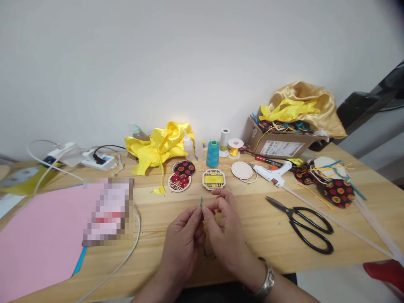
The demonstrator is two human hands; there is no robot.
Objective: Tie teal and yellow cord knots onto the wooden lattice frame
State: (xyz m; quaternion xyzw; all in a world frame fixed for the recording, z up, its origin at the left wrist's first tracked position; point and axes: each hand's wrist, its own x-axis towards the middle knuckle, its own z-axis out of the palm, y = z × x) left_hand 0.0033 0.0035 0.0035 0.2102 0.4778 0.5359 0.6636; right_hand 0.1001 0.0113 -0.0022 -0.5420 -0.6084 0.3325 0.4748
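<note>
My left hand (184, 235) and my right hand (224, 225) meet above the front edge of the bench (252, 235). The left grip is narrow: thumb and forefinger pinch a short end of teal thread (201, 201), which stands up just above the fingertips. The right grip is also closed, its fingertips touching the left ones. I cannot tell whether it holds the same thread or something very thin, such as a needle. A thin dark loop (208, 252) hangs below the hands; what it is I cannot make out.

As I judge it, the work is at an early point. The teal spool (212, 154) stands upright near the wall, well apart from my hands, and no thread can be seen running to it. The wooden frame with yellow cloth (213, 179) lies flat just behind my fingers, and the frame with red patterned cloth (179, 181) lies to its left. Both look filled, but nothing joins them. The scissors (304, 225) and the glue gun (273, 172) lie to the right, untouched.
</note>
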